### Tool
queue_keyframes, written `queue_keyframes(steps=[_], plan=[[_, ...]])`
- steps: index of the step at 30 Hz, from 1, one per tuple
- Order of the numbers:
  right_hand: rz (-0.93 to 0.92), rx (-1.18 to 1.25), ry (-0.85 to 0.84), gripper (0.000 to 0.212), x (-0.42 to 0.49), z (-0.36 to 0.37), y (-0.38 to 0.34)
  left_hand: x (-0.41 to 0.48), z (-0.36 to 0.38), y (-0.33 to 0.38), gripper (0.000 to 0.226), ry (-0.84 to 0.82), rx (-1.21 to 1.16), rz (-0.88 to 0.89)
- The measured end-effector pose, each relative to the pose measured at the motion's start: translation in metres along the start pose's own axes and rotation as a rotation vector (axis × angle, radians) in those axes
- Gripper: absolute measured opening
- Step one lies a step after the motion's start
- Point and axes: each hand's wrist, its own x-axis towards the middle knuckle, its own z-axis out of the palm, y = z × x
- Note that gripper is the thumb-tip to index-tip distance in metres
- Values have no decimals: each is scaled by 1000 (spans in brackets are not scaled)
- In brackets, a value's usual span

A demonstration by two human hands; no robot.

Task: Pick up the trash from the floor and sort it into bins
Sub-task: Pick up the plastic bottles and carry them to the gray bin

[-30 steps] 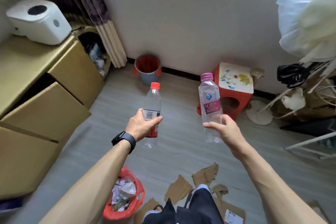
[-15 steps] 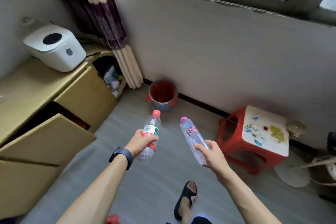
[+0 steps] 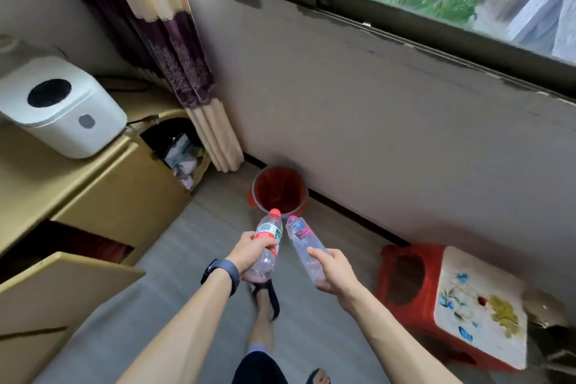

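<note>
My left hand [image 3: 249, 251] grips a clear plastic bottle with a red cap and red-green label [image 3: 268, 237]. My right hand [image 3: 332, 268] grips a second clear bottle with a pink cap and pink label [image 3: 300, 237]. Both bottles tilt forward, caps side by side, just short of a small bin lined with a red bag [image 3: 279, 190] that stands on the floor against the wall. A second bin with paper trash inside [image 3: 177, 146] sits behind the curtain, left of the red one.
A gold cabinet [image 3: 103, 196] with an open door [image 3: 62, 284] fills the left, with a white appliance [image 3: 59, 109] on top. A red stool with a floral top [image 3: 452, 299] stands at the right. My sandalled foot [image 3: 265, 302] is below the hands.
I have stepped closer to the red-lined bin. Both hands moved together, and the bottles tipped forward toward the bin's rim. The floor trash and the orange bag have left the view.
</note>
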Motion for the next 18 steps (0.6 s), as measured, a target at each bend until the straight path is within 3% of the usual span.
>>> queue_keyframes(steps=[6, 9, 10, 12, 18], plan=[[118, 40, 44, 60, 102, 39, -74, 99, -9, 85, 78, -69, -20, -110], [141, 56, 18, 60, 145, 59, -111, 141, -17, 120, 65, -87, 78, -124], [136, 50, 35, 75, 160, 66, -123, 154, -21, 133, 59, -89, 134, -130], [102, -58, 97, 87, 177, 71, -142, 172, -30, 149, 51, -82, 265, -153], [37, -188, 133, 51, 184, 64, -172, 203, -43, 183, 41, -108, 600, -65]])
